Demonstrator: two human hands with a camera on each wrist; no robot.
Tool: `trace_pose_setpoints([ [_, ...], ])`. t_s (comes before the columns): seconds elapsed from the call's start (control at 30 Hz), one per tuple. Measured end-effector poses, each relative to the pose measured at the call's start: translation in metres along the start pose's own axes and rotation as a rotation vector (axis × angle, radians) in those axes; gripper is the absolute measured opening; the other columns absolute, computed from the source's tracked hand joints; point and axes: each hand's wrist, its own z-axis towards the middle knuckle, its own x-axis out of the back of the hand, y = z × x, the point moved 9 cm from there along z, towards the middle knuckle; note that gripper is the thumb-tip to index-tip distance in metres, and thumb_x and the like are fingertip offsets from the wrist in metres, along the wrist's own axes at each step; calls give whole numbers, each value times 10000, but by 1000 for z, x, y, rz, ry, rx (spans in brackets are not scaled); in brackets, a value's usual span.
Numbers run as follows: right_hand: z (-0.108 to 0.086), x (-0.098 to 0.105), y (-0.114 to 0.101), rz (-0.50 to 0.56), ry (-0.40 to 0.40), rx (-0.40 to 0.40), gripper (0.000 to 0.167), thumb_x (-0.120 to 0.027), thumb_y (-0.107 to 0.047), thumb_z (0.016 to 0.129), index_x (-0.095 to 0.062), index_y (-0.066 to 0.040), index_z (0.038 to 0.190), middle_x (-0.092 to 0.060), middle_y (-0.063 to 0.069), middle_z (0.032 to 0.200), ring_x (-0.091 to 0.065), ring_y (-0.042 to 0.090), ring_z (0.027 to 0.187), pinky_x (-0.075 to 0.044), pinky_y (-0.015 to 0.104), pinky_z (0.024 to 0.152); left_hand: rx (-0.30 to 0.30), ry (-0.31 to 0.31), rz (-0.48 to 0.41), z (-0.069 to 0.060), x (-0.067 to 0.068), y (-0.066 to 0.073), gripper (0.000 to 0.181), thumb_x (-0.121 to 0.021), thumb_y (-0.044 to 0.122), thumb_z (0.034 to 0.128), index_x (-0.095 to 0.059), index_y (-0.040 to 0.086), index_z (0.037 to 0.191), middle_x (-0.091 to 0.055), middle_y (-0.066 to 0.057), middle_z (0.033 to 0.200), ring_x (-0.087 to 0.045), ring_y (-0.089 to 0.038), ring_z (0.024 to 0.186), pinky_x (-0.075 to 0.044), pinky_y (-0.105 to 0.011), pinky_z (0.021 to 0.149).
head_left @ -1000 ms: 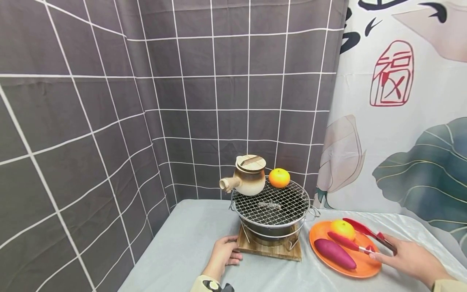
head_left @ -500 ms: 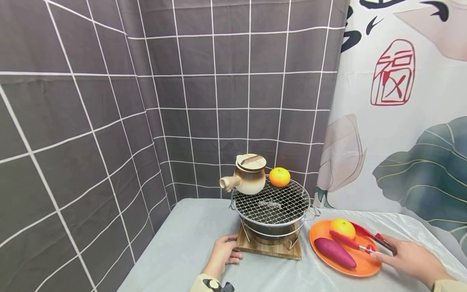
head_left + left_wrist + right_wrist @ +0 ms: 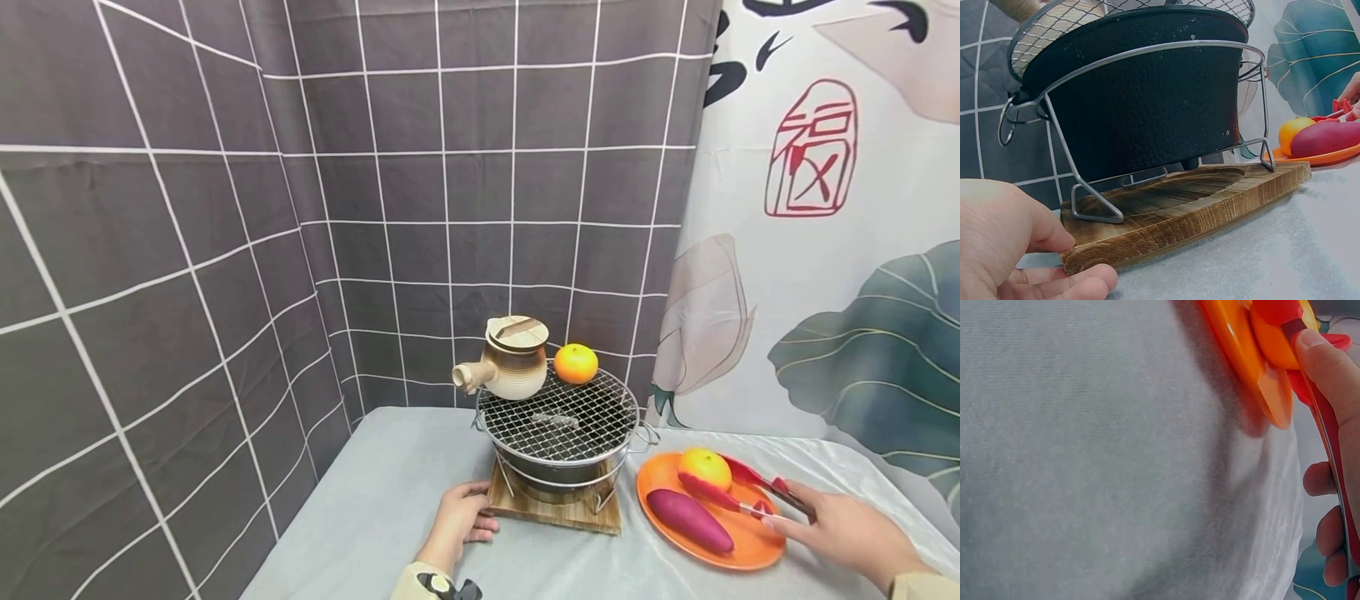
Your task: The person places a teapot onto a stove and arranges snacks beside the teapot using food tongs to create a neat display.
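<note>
My right hand (image 3: 851, 529) holds a pair of red-tipped tongs (image 3: 711, 493) by the handles, thumb on the near arm. The tongs' tips lie on both sides of a mandarin (image 3: 705, 467) on an orange plate (image 3: 759, 546). A purple sweet potato (image 3: 688, 521) lies beside it, nearer me. In the right wrist view, fingers curl round the tongs' handle (image 3: 1334, 447). My left hand (image 3: 456, 523) grips the front left corner of a wooden board (image 3: 1210, 219), thumb against the corner and fingers low at its edge. A black grill stove (image 3: 1147, 100) on a wire stand sits on that board.
On the wire mesh (image 3: 592, 433) stand a lidded clay pot (image 3: 517, 375), handle pointing left, and another mandarin (image 3: 576, 364). A small greyish piece (image 3: 555, 422) shows at the mesh's middle. A grey gridded curtain (image 3: 480, 192) hangs behind the pale tablecloth (image 3: 390, 467).
The tongs' arms have drawn in around the mandarin on the plate, the far tip slipping behind it. My left hand has stayed at the board. The view has shifted very slightly.
</note>
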Motion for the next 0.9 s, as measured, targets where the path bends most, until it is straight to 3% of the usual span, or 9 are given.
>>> trace_pose_setpoints([
  [0.23,1,7,0,-6,18,12,1005,-616,-730,838,-521,141,1330,-647,343,1058,-620,347,825,-541,692,680,9,2,5,0,1,-1,460,-582,41,911,-547,-95,1349,-658,-134,835,-653,-135,561,-573,-244,480],
  [0.5,-2,15,-2,-9,11,11,991,-607,-712,860,-498,148,1339,-648,332,1024,-600,319,787,-548,677,670,2,-8,-14,-3,-1,2,459,-577,26,909,-543,-107,1347,-652,-140,833,-652,-133,560,-578,-249,484],
  [0.77,-3,40,-11,-29,159,92,921,-633,-681,865,-555,116,1319,-679,296,996,-629,333,796,-544,639,671,5,-8,-11,-2,0,2,464,-579,20,902,-544,-116,1345,-655,-137,832,-659,-135,570,-582,-251,492],
  [0.9,-2,49,-12,-41,154,72,942,-619,-688,872,-534,131,1329,-668,304,1007,-598,310,778,-546,652,681,9,-11,-10,-2,0,2,470,-580,25,907,-537,-120,1352,-652,-136,832,-660,-133,572,-584,-251,497],
])
